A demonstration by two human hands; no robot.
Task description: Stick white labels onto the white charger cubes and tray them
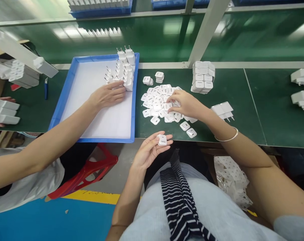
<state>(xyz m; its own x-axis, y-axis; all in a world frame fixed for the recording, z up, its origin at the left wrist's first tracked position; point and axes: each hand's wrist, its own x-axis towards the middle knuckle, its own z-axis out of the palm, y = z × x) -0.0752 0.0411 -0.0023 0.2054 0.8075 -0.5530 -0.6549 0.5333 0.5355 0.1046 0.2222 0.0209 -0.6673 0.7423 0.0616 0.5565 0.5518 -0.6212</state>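
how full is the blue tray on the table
The blue tray is partly full: white plugs stand pins-up at its far right, while its white lining shows elsewhere.

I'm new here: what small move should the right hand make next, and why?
Perhaps the right hand should pick from the white pile: its fingers are there, though any grip is unclear, and the left hand holds a white piece.

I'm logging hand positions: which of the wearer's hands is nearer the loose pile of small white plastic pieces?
Right. The right hand touches the right side of the white pile; the left hand is apart from it, off its near edge.
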